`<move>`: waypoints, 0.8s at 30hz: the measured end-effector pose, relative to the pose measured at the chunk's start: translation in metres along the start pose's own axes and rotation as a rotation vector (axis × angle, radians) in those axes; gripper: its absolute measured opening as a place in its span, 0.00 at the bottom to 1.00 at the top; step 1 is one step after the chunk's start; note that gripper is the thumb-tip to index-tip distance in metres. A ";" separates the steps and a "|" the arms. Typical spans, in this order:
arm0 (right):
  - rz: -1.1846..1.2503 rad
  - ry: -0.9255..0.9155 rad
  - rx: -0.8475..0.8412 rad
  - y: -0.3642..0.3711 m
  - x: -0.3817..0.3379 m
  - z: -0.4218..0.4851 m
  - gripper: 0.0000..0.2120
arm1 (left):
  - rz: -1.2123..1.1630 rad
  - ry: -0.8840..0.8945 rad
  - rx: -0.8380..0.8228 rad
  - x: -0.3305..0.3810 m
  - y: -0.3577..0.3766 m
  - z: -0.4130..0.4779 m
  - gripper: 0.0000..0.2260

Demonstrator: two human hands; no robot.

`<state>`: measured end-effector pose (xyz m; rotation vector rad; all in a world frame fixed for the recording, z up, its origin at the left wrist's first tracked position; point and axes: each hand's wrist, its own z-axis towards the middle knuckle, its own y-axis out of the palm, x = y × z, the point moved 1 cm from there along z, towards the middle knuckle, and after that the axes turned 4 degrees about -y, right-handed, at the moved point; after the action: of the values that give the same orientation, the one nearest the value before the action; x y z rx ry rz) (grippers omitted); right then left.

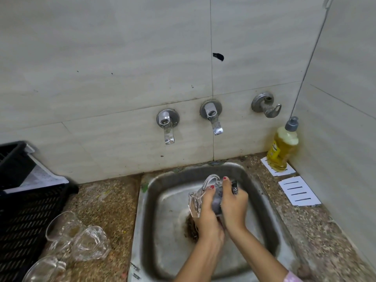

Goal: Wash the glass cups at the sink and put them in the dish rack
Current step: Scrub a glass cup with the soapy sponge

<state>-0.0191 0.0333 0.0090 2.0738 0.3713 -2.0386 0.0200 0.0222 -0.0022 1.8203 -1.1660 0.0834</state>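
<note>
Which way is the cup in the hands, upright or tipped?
Tipped on its side: the cup shows its thick base pointing left, handle up, held by the left hand over the sink.

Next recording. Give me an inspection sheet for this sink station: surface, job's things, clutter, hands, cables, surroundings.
Surface: speckled brown granite counter around a stainless steel sink; dark grime at its drain.
Job's things: clear handled glass cup held above the sink; three more clear glass cups on the counter left of it; black plastic dish rack at far left, no cups seen in it.
Clutter: yellow dish-soap bottle on a white slotted tray; second white slotted tray nearer.
Hands: left hand grips the cup; right hand fingers hold a grey scrubbing pad against it.
Cables: thin grey wire down the right wall corner.
Surroundings: pale tiled wall, two chrome taps, one dull valve.
</note>
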 end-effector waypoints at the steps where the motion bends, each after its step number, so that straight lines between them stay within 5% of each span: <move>1: 0.025 0.067 -0.021 -0.001 -0.003 0.001 0.19 | 0.062 0.068 -0.033 0.001 -0.005 0.002 0.17; 5: 0.401 0.709 -0.250 -0.002 0.004 0.005 0.15 | 0.691 0.624 -0.352 0.028 -0.017 0.019 0.14; 8: 0.626 0.853 -0.399 -0.007 0.011 0.003 0.19 | 0.863 0.574 -0.572 0.046 -0.018 0.025 0.13; 11: 0.802 0.684 -0.492 -0.005 0.004 -0.008 0.22 | 0.478 0.197 -0.348 0.047 -0.011 0.024 0.20; 14: 0.505 0.142 -0.564 -0.002 0.013 -0.017 0.18 | 0.013 -0.081 -0.082 0.043 -0.001 0.023 0.20; 16: 0.206 -0.197 -0.662 -0.004 0.023 -0.019 0.23 | -0.009 -0.138 -0.028 0.044 0.004 0.020 0.12; 18: 0.169 -0.237 -0.703 -0.008 0.024 -0.015 0.26 | 0.020 -0.159 -0.023 0.043 0.005 0.015 0.07; 19: 0.202 -0.200 -0.684 -0.010 0.020 -0.015 0.27 | 0.019 -0.165 -0.026 0.042 0.006 0.011 0.07; 22: 0.618 0.413 -0.541 -0.005 0.008 -0.011 0.22 | 0.022 -0.052 -0.076 0.038 0.004 0.001 0.02; 24: 0.850 0.683 -0.500 -0.004 0.006 -0.007 0.20 | 0.144 0.096 -0.203 0.041 0.002 0.001 0.09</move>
<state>-0.0138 0.0396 0.0028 2.0146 0.0461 -0.6645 0.0407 -0.0067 0.0190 1.5382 -1.1913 0.1293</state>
